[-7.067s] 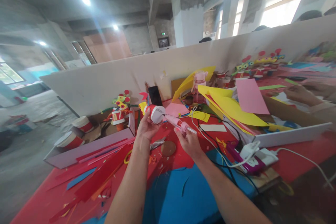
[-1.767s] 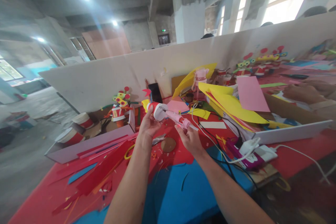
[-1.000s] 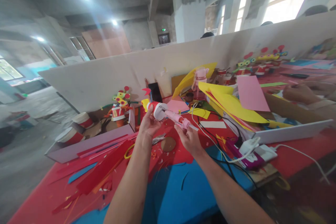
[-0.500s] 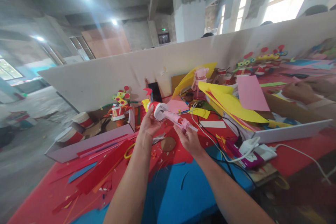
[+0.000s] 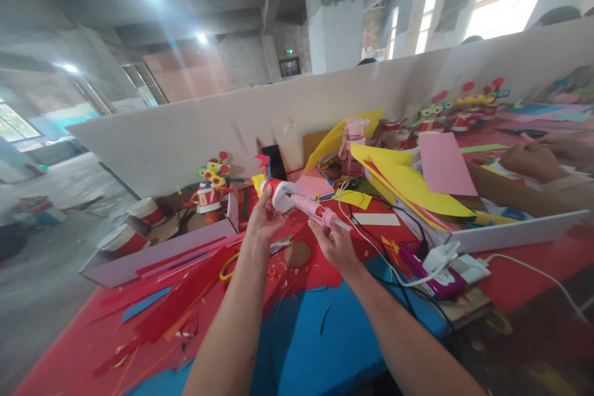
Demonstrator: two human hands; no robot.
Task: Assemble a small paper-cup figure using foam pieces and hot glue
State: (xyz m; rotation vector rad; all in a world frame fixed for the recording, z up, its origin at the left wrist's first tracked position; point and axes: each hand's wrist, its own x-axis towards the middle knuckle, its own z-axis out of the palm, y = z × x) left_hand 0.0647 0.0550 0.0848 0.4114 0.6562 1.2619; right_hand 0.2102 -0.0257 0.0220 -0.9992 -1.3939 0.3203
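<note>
Tilted on its side, a red and white paper cup (image 5: 279, 195) is gripped by my left hand (image 5: 265, 218). A yellow piece and a red and blue folded paper strip (image 5: 264, 164) stick out from its far side. My right hand (image 5: 335, 244) is closed around a pink glue gun (image 5: 315, 210), with a clear glue stick (image 5: 343, 224) coming out of its back. The gun's nozzle points at the cup's open-looking white end, at or very near its rim; exact contact I cannot make out. Below lies a round brown cardboard disc (image 5: 297, 254).
At left, a shallow box (image 5: 162, 253) holds paper cups and a finished-looking cup figure (image 5: 208, 195). Yellow scissor handles (image 5: 227, 267) lie among red paper strips. At right are a purple power strip (image 5: 431, 272) with cables, a box of coloured paper (image 5: 515, 229) and another person's hands (image 5: 533, 161).
Hardly anything differs. The glue gun and my right hand have shifted very slightly, while the cup stays in place in my left hand.
</note>
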